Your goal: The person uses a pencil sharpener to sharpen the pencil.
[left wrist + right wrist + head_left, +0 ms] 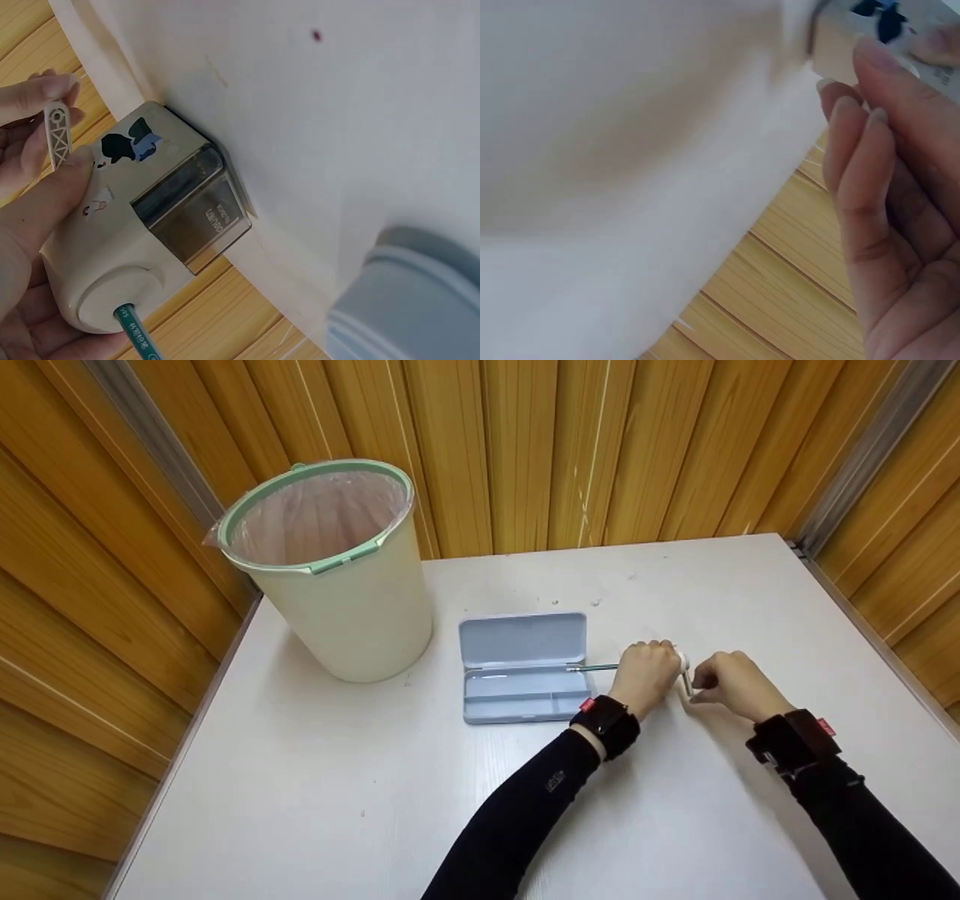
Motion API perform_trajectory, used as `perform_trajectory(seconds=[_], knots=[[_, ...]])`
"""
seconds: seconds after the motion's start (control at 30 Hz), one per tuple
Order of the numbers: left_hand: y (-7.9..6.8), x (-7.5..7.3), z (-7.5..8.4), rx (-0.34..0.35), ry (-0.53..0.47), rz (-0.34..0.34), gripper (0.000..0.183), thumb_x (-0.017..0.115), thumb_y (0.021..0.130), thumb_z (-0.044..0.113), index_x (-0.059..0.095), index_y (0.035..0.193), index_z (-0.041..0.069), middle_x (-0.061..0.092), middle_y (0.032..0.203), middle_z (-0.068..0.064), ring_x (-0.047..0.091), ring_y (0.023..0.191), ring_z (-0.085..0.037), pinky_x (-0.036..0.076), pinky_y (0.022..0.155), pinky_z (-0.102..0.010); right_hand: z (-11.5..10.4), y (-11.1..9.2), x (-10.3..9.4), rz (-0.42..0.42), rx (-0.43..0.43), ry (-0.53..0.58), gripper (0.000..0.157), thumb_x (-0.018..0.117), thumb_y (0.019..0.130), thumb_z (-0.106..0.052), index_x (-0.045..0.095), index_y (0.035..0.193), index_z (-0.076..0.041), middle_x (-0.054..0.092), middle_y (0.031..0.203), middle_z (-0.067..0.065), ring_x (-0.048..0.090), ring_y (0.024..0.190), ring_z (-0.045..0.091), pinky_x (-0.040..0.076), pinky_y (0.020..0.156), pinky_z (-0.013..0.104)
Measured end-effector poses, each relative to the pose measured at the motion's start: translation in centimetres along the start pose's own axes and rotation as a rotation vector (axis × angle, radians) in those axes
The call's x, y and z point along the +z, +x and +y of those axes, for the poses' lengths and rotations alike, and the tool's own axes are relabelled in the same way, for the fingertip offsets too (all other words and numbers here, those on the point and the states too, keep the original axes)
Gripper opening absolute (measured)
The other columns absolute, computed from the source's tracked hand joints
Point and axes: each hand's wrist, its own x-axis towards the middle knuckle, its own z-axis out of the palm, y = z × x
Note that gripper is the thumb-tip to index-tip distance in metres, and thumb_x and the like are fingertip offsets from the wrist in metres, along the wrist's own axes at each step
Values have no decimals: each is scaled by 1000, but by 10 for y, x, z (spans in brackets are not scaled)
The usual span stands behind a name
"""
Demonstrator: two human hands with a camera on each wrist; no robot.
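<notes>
My left hand (646,675) grips a cream hand-crank pencil sharpener (127,202), its thumb across the body with dark blue stickers. A smoky see-through shavings drawer (202,229) forms one side. Out of the round front port sticks a green pencil (139,334). In the head view that pencil's other end reaches over the right edge of the open pale blue pencil case (510,681). My right hand (739,682) pinches the end of the crank handle (58,139) with thumb and curled fingers. Most of the sharpener is hidden behind my left hand in the head view.
A cream bin (360,615) with a green rim and a plastic liner stands at the back left of the white table (300,795). Small crumbs lie near the table's back edge. Wood-patterned panels (517,457) enclose the table behind and at both sides.
</notes>
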Motion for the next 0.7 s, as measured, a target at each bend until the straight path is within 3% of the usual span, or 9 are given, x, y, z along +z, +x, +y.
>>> perform_trajectory(seconds=[0.13,0.37,0.7], knots=[[1,0,0,-5,-8,-11,19,57,92,15,73,92,26,68,83,13,64,72,-2,52,61,-18,-9,-3,-13,10,12,-24,14,82,71,0,70,67,-5,70,66,5,59,61,10,46,59,23],[1,1,-1,-16,-10,-9,16,56,94,18,71,93,23,68,81,13,63,70,-2,52,61,-17,-20,6,-30,138,12,-64,9,81,72,1,72,72,-1,71,70,13,63,63,18,45,57,25],[1,1,-1,-16,-44,-8,15,56,94,18,69,91,21,68,80,12,63,68,-3,52,59,-17,-18,23,-28,295,1,-103,9,79,76,0,72,78,5,70,70,19,63,62,28,45,57,31]])
